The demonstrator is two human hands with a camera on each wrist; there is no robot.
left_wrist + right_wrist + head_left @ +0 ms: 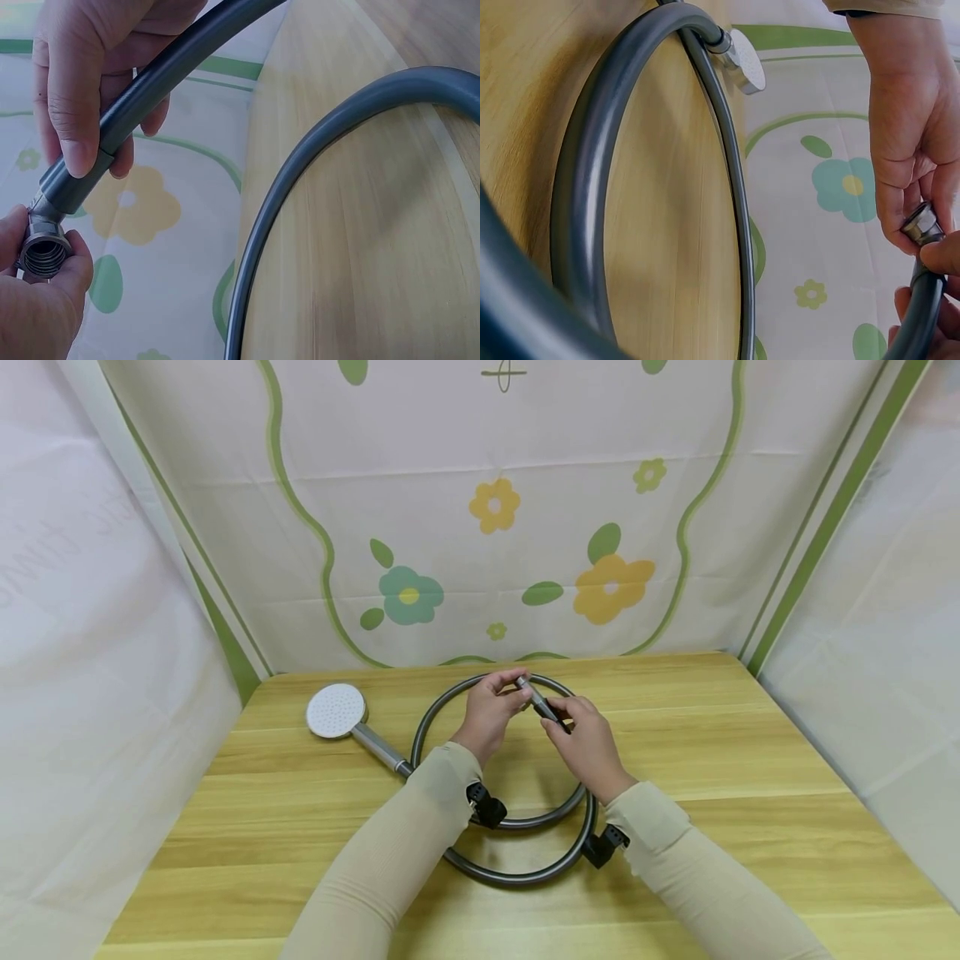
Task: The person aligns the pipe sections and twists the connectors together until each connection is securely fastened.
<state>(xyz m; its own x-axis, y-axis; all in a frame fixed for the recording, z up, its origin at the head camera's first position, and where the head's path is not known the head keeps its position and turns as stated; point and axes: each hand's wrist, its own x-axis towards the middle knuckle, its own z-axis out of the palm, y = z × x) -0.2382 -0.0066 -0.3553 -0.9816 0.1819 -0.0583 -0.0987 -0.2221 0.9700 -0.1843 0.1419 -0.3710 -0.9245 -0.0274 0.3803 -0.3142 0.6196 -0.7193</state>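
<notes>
A dark grey shower hose (517, 880) lies in loops on the table, and its free end is lifted between both hands. That end carries a metal threaded nut (45, 231), its opening facing the camera in the left wrist view. My left hand (487, 717) pinches the nut between thumb and fingers. Just behind it, my right hand (589, 743) grips the hose near its end sleeve (73, 184). The hose's other end joins a hand shower (377, 746), which lies at the left with its white spray face (335, 710) up.
The wooden table (750, 827) has white fabric walls on three sides. A flower-printed back wall (450, 427) rises from its far edge. Black wrist cameras (487, 806) sit under the cuffs of both sleeves.
</notes>
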